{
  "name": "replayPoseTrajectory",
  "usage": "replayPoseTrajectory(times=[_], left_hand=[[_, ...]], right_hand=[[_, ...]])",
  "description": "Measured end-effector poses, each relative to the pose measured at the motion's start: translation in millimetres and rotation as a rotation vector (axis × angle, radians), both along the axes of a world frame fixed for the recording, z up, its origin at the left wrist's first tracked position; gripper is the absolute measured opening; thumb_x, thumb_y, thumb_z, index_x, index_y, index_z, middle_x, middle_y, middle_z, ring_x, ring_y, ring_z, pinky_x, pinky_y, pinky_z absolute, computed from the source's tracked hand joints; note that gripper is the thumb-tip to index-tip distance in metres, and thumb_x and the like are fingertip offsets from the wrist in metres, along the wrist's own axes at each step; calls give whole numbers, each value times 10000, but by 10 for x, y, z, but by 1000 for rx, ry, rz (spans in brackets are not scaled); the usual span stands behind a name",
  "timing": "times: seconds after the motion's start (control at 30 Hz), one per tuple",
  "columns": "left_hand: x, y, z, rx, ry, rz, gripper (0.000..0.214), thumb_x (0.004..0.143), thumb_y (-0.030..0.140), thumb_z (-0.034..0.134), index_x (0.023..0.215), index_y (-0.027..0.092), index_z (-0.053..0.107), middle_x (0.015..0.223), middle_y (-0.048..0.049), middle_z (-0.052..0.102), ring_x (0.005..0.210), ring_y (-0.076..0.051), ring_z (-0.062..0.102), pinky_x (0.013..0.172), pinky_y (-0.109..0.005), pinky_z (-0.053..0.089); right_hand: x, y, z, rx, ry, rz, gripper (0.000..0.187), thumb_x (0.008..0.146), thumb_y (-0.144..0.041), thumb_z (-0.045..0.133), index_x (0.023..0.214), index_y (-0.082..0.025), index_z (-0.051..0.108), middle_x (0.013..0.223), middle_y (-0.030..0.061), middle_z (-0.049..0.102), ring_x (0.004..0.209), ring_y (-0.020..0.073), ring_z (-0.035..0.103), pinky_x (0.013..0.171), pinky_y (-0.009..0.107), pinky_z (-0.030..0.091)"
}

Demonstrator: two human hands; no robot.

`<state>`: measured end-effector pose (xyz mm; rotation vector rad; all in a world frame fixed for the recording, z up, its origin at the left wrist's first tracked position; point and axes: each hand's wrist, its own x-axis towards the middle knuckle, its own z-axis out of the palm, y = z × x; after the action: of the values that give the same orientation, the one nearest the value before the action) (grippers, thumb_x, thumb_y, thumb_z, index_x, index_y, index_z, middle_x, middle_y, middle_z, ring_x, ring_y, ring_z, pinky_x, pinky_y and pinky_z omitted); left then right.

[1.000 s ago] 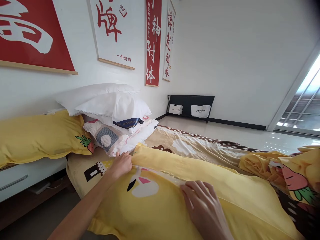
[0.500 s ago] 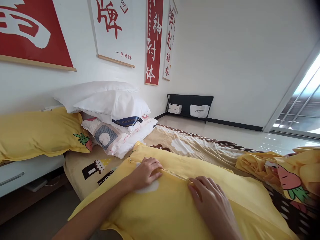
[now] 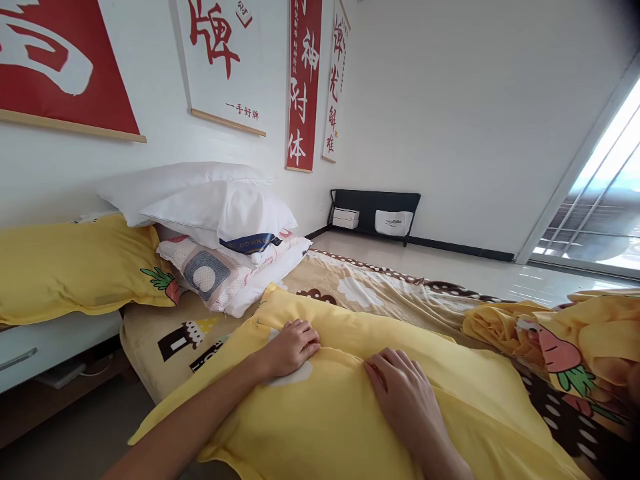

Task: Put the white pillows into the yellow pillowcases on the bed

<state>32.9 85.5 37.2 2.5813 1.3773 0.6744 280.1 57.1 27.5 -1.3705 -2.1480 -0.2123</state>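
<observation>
A yellow pillow in a cartoon-print pillowcase (image 3: 350,427) lies across the bed in front of me. My left hand (image 3: 291,347) rests on its upper seam, fingers curled and pinching the fabric there. My right hand (image 3: 400,393) lies flat on the pillow just to the right, fingers stretched out and pressing the cloth down. The two hands are about a hand's width apart along the same seam.
White pillows (image 3: 210,207) are stacked on a patterned pillow (image 3: 210,273) at the bed's head, beside another yellow pillow (image 3: 75,267). A beige cartoon blanket (image 3: 390,293) covers the bed. A crumpled yellow carrot-print cover (image 3: 560,340) lies at the right. A low black rack (image 3: 375,213) stands on the floor.
My left hand slid right along the seam from the pillow's left corner toward my right hand. The white cartoon print is now mostly covered by fabric. My right hand barely shifted.
</observation>
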Motion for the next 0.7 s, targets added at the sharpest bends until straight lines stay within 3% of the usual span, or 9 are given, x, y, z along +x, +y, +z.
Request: replayPoseTrajectory(times=[0.17, 0.27, 0.37, 0.47, 0.53, 0.63, 0.7], left_hand=[[2, 12, -19, -24, 53, 23, 194, 941, 297, 429, 899, 191, 586, 961, -45, 579, 915, -184, 524, 862, -339, 415], [10, 10, -17, -23, 56, 29, 208, 947, 285, 403, 901, 187, 581, 960, -50, 579, 919, -187, 524, 858, -340, 425], [12, -14, 13, -26, 56, 37, 210, 944, 264, 396, 897, 186, 586, 964, -55, 589, 918, -190, 533, 853, -346, 433], [25, -97, 93, 8, 8, 29, 225, 933, 193, 377, 994, 195, 593, 1032, -60, 617, 973, -191, 557, 895, -357, 430], [50, -189, 162, 16, -31, -52, 322, 925, 147, 355, 1166, 213, 557, 1189, -57, 613, 1129, -181, 535, 994, -347, 392], [113, -327, 227, -75, 15, -222, 438, 955, 216, 339, 1385, 223, 416, 1453, -37, 446, 1357, -157, 362, 1142, -326, 246], [152, -381, 224, -145, 77, -261, 480, 975, 317, 328, 1441, 204, 351, 1511, -44, 349, 1404, -168, 286, 1177, -348, 174]], right_hand=[[-22, -46, 43, 140, -16, 6, 300, 937, -229, 389, 839, -224, 673, 832, 40, 659, 768, 185, 595, 697, 334, 463], [-82, -151, 83, 226, -39, 154, 315, 947, -219, 369, 1062, -216, 662, 1042, 72, 691, 930, 192, 628, 789, 335, 484], [-157, -242, 91, 121, -144, 301, 399, 938, -322, 443, 1304, -201, 543, 1281, 87, 612, 1176, 223, 562, 945, 383, 467], [-203, -266, 81, -65, -218, 292, 482, 930, -400, 453, 1355, -177, 500, 1350, 96, 543, 1243, 261, 515, 987, 463, 458], [-212, -259, 86, -138, -224, 274, 488, 938, -411, 431, 1364, -180, 491, 1371, 98, 513, 1263, 267, 493, 1010, 488, 442], [-217, -257, 110, -180, -221, 268, 498, 934, -411, 436, 1376, -185, 478, 1394, 106, 477, 1280, 273, 472, 1032, 504, 421], [-216, -266, 125, -203, -221, 268, 507, 929, -407, 444, 1379, -175, 472, 1397, 109, 470, 1286, 278, 464, 1037, 515, 415]])
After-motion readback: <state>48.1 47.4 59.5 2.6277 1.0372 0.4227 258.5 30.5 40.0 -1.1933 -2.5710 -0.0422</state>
